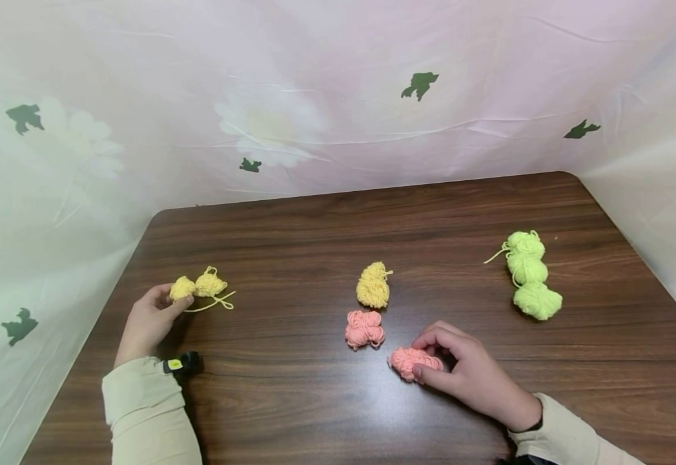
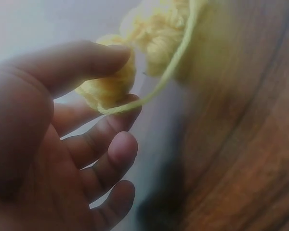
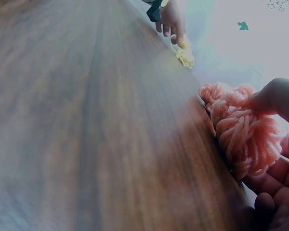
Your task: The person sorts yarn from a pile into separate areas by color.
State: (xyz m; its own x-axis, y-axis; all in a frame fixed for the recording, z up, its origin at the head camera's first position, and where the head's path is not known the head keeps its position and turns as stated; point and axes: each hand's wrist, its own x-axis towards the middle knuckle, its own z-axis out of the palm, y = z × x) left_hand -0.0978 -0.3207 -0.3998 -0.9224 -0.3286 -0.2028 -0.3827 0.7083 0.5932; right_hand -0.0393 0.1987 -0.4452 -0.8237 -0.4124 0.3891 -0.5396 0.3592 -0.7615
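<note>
At the table's left side my left hand (image 1: 150,321) pinches one end of a yellow yarn bundle (image 1: 211,283) between thumb and fingers. In the left wrist view a loose strand from this yellow yarn (image 2: 159,53) loops down past the fingertips. My right hand (image 1: 470,371) grips a pink yarn bundle (image 1: 409,363) near the front middle, thumb on the near side. Just beyond it lies a second pink yarn bundle (image 1: 364,329). Another yellow yarn bundle (image 1: 374,285) sits right behind that one, close to it.
Three light green yarn balls (image 1: 528,269) lie in a row on the right of the dark wooden table (image 1: 279,387). A pale floral cloth (image 1: 326,84) hangs behind the table and along both sides.
</note>
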